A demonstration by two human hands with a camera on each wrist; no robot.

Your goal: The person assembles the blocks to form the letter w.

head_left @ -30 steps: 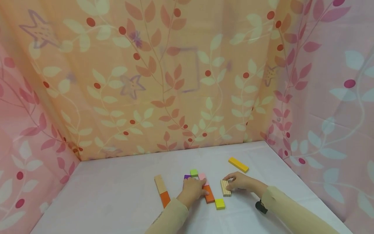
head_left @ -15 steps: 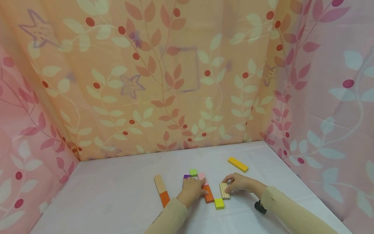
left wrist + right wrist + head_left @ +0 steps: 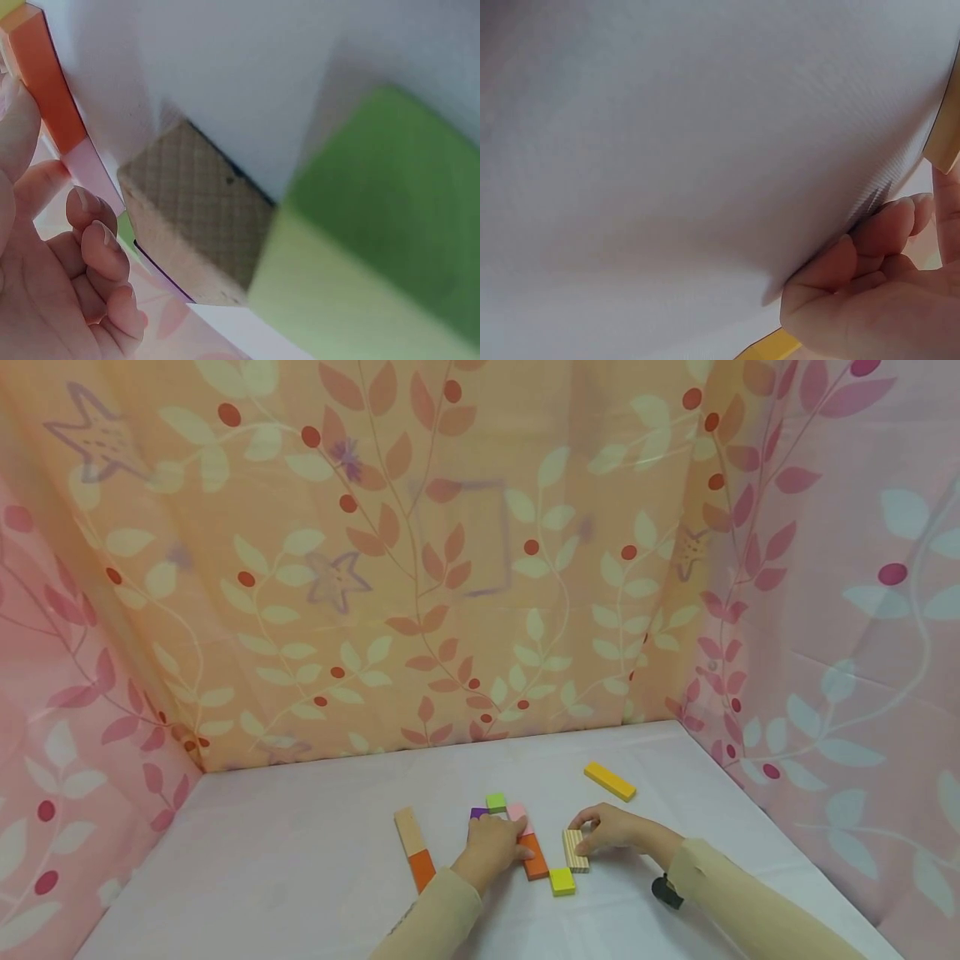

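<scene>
My right hand (image 3: 609,828) pinches a striped wooden block (image 3: 575,850) between thumb and fingers. In the right wrist view, a fingertip meets the end of the wooden block (image 3: 946,127). The block's near end is at the yellow square block (image 3: 562,882); whether they touch I cannot tell. My left hand (image 3: 491,845) lies beside the row, its thumb and forefinger against the orange block (image 3: 534,857) and pink block (image 3: 517,812); its other fingers bend loosely (image 3: 101,255). Light green (image 3: 496,802) and purple (image 3: 478,813) blocks continue the row, partly covered by this hand.
Left of the hands lie a plain wooden block (image 3: 409,831) and another orange block (image 3: 422,868), end to end. A yellow-orange bar (image 3: 610,781) lies at the back right. A textured brown block (image 3: 199,214) and a green block (image 3: 375,232) appear near the left wrist camera.
My right hand has drawn the striped wooden block a little nearer to me, towards the yellow square block, then barely moved. My left hand stays in place.
</scene>
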